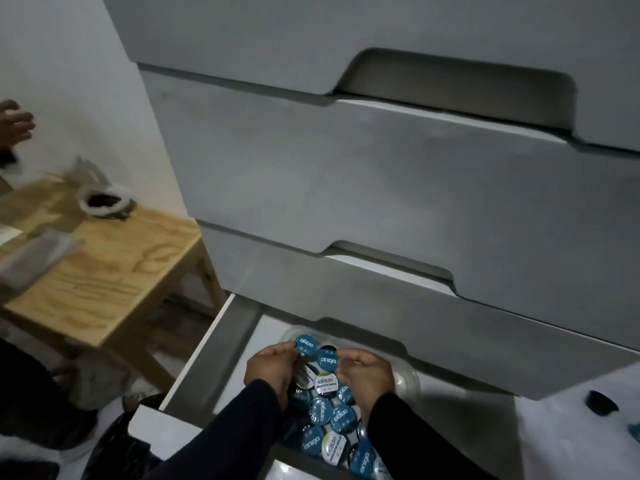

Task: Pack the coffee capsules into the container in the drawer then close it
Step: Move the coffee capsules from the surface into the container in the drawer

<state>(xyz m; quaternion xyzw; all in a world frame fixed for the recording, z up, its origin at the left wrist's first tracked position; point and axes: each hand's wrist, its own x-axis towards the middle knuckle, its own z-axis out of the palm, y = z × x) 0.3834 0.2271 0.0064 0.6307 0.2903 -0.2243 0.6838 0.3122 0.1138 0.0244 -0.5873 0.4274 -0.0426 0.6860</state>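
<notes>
The bottom drawer [221,344] of a grey cabinet stands pulled out. Inside it sits a clear plastic container [407,379] filled with several coffee capsules [322,410], most with blue lids, a few with white ones. My left hand [272,367] pinches a blue-lidded capsule [305,344] at its fingertips over the far end of the container. My right hand [367,372] holds another blue-lidded capsule [327,361] just beside it. Both hands hover above the pile, dark sleeves reaching in from below.
Two shut drawers [381,188] rise above the open one. A low wooden table [104,265] stands to the left with a small bowl [104,202] and papers. Another person's hand [15,124] shows at the far left edge. A dark loose capsule [602,403] lies on the white surface at right.
</notes>
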